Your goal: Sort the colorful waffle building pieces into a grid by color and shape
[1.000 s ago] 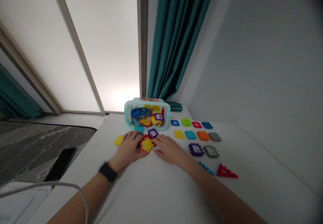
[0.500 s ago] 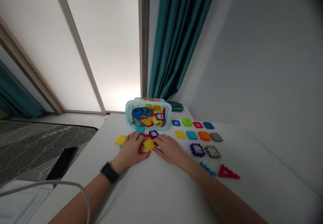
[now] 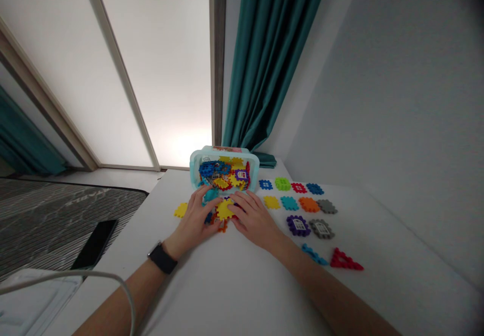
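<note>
Between my hands is a yellow toothed building tile (image 3: pixel 225 208) with other coloured tiles around it. My left hand (image 3: pixel 192 220) is curled at its left side, fingers above and thumb below. From the right, my right hand (image 3: pixel 259 222) grips it with bent fingers and thumb. Under its lower edge shows an orange tile (image 3: pixel 222 226), and bits of blue and purple peek out beside it. Whether these are joined to the yellow tile cannot be made out. A turquoise tile (image 3: pixel 210 194) lies just beyond my left fingers. Another yellow tile (image 3: pixel 180 210) is left of that hand.
Behind my hands stands a light-blue tub (image 3: pixel 193 167) full of mixed pieces. Rows of tiles lie to the right, including a purple window tile (image 3: pixel 298 226), a grey window tile (image 3: pixel 321 228) and a red triangle (image 3: pixel 345 259). A white cable (image 3: pixel 94 274) crosses at lower left.
The yellow tile has shifted slightly up and turned between my hands. My left fingers have moved forward, and my right fingers have drawn in over the tile's right side.
</note>
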`<action>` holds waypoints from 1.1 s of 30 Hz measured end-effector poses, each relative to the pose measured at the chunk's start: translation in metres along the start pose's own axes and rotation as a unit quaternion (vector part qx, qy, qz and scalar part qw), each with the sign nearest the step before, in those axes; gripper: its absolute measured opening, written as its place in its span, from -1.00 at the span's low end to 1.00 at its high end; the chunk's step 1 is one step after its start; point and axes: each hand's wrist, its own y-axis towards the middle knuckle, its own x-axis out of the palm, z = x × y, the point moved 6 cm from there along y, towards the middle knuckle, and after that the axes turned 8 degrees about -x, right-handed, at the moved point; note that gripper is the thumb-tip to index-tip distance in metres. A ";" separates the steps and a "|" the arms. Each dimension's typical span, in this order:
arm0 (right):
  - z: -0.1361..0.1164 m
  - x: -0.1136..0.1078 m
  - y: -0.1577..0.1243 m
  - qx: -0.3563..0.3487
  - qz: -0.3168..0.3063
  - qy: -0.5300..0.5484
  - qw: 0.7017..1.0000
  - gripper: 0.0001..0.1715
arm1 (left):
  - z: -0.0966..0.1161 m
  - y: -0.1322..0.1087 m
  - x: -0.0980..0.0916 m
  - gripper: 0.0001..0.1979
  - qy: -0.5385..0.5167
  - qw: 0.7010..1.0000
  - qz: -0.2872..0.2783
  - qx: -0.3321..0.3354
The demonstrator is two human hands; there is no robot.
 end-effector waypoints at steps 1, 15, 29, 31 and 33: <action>0.000 -0.001 0.000 0.001 0.006 0.009 1.000 -0.67 | 0.000 0.000 0.000 -0.42 -0.008 1.000 -0.002 0.001; 0.001 -0.009 -0.002 -0.003 0.080 0.056 0.995 -0.77 | -0.005 0.000 0.000 -0.43 -0.073 0.997 -0.011 -0.029; 0.003 -0.009 0.001 0.010 0.080 0.087 0.993 -0.80 | -0.010 -0.002 0.005 -0.41 -0.069 0.997 -0.020 -0.033; 0.004 -0.008 0.001 0.011 0.077 0.091 0.993 -0.81 | -0.010 -0.002 0.005 -0.41 -0.073 0.997 -0.018 -0.032; 0.004 -0.007 0.001 0.010 0.074 0.092 0.993 -0.82 | -0.010 -0.002 0.005 -0.42 -0.077 0.996 -0.016 -0.031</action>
